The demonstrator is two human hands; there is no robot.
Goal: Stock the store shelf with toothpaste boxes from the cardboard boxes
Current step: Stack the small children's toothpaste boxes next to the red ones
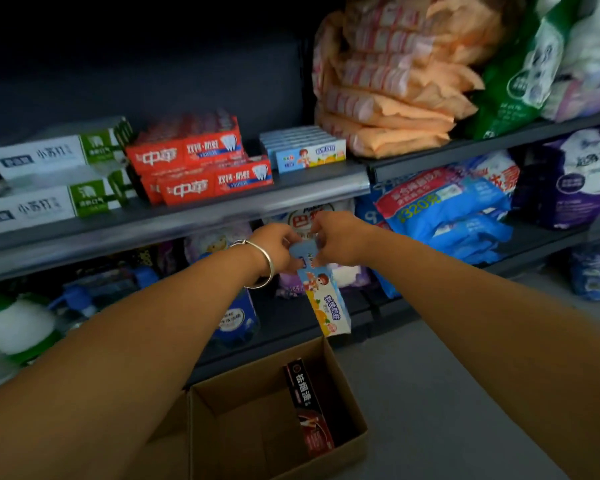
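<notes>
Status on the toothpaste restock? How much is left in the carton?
Done: white-green boxes, red boxes and a row of blue kids' boxes sit on the shelf. In hand: the left hand and right hand both grip the top end of one more blue kids' box, hanging below the shelf. Left: one dark box visible in the cardboard carton.

Shelf (187,216) in front of me, grey front rail. On it, left to right: white-and-green toothpaste boxes (45,178), red toothpaste boxes (201,161) stacked two layers high, small blue children's toothpaste boxes (305,148). On the floor (447,393) below me, an open cardboard box (347,448).
</notes>
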